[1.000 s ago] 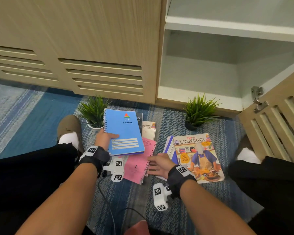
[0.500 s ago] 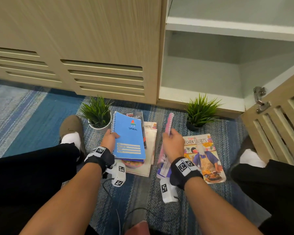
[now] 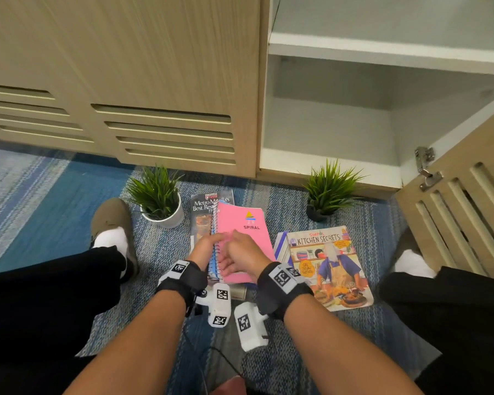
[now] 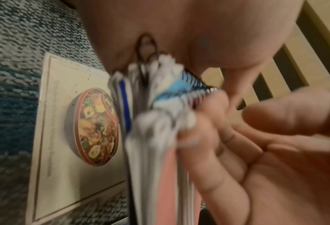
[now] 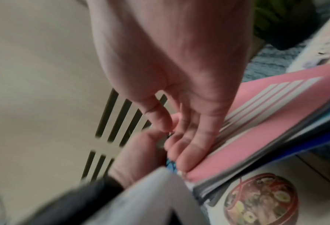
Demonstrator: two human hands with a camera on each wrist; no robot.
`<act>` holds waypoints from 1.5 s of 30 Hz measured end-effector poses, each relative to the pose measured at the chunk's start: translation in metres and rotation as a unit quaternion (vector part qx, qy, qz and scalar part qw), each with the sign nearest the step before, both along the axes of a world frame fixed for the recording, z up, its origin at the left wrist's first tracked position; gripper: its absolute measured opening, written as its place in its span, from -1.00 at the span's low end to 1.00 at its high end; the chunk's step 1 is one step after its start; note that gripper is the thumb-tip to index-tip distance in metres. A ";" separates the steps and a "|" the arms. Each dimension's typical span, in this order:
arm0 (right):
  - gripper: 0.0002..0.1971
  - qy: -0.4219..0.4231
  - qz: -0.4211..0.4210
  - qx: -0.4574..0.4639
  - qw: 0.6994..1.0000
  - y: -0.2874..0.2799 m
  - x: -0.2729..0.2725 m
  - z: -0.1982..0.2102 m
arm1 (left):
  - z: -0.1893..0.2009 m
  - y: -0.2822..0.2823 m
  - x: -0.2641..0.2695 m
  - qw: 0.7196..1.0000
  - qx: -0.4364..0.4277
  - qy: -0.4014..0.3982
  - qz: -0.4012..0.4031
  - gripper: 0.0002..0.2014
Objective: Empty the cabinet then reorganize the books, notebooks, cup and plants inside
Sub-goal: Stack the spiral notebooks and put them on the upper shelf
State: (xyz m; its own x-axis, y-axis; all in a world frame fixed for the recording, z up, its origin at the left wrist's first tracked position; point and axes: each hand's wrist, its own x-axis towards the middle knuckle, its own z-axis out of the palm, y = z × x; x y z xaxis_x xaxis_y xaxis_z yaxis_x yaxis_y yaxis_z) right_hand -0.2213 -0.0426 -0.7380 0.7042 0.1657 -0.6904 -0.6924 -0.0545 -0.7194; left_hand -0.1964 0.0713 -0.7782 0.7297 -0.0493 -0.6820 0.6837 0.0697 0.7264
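A pink spiral notebook (image 3: 248, 223) lies on top of a blue spiral notebook (image 3: 213, 269), both raised a little above the books on the rug. My left hand (image 3: 204, 246) grips the two along their spiral edge, fingers (image 4: 208, 152) curled under and thumb on top. My right hand (image 3: 240, 252) rests flat on the pink cover (image 5: 276, 106) with straight fingers (image 5: 191, 149). Under them lie a cream book with a bowl picture (image 4: 64, 137) and a dark restaurant guide (image 3: 208, 203). One plant in a white pot (image 3: 157, 195) stands to the left, one in a dark pot (image 3: 328, 189) to the right.
The Kitchen Secrets cookbook (image 3: 328, 266) lies on the striped rug to the right, over a blue-and-white notebook (image 3: 280, 246). The cabinet's lower shelf (image 3: 325, 132) is bare, its slatted door (image 3: 462, 212) swung open at right. My legs and shoes flank the pile.
My right hand picked the pink notebook off the floor, swung it over and laid it on the blue one. My left hand moved the blue notebook toward the middle.
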 end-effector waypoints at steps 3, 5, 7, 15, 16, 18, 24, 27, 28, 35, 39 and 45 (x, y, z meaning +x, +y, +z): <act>-0.50 -0.022 -0.123 0.103 0.987 -0.023 0.005 0.000 | 0.010 0.001 0.013 0.992 0.102 -0.072 0.022 -0.83; -0.61 -0.071 -0.186 0.014 0.980 -0.051 0.009 -0.014 | 0.019 0.008 0.026 0.982 0.142 -0.113 0.053 -0.82; -0.68 -0.109 -0.180 -0.183 0.960 -0.082 0.004 -0.036 | 0.028 0.019 0.037 0.971 0.176 -0.142 0.078 -0.87; -0.11 0.004 0.211 -0.498 0.841 -0.143 -0.064 -0.099 | 0.038 0.063 0.062 0.955 0.211 -0.165 0.128 -0.86; -0.02 0.011 0.242 -0.501 0.831 -0.141 -0.066 -0.101 | 0.039 0.065 0.062 0.955 0.212 -0.164 0.130 -0.86; 0.00 0.019 0.276 -0.519 0.809 -0.138 -0.067 -0.102 | 0.041 0.067 0.061 0.954 0.213 -0.163 0.132 -0.85; -0.16 0.016 0.196 -0.529 0.825 -0.152 -0.055 -0.102 | 0.045 0.067 0.063 0.956 0.206 -0.171 0.120 -0.84; -0.21 0.022 0.160 -0.558 0.814 -0.155 -0.054 -0.101 | 0.049 0.066 0.067 0.959 0.196 -0.168 0.121 -0.81; -0.27 -0.009 0.173 -0.591 0.787 -0.152 -0.056 -0.099 | 0.050 0.066 0.069 0.959 0.193 -0.165 0.123 -0.80; -0.10 -0.239 0.550 -0.521 0.607 -0.102 -0.035 -0.097 | 0.048 0.060 0.070 0.957 0.212 -0.168 0.102 -0.84; -0.20 -0.263 0.643 -0.518 0.498 -0.095 -0.034 -0.090 | 0.047 0.061 0.067 0.960 0.206 -0.162 0.094 -0.79; -0.58 -0.285 0.682 -0.534 0.411 -0.085 -0.030 -0.073 | 0.055 0.065 0.069 0.957 0.203 -0.177 0.109 -0.87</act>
State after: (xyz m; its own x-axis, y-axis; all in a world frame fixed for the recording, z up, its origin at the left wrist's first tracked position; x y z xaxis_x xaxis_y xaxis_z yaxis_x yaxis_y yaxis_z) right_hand -0.2517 -0.1275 -0.8113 0.5564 0.4921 -0.6695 0.7708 -0.6066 0.1947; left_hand -0.1278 0.1364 -0.7235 0.8811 0.3465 -0.3218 0.3918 -0.1538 0.9071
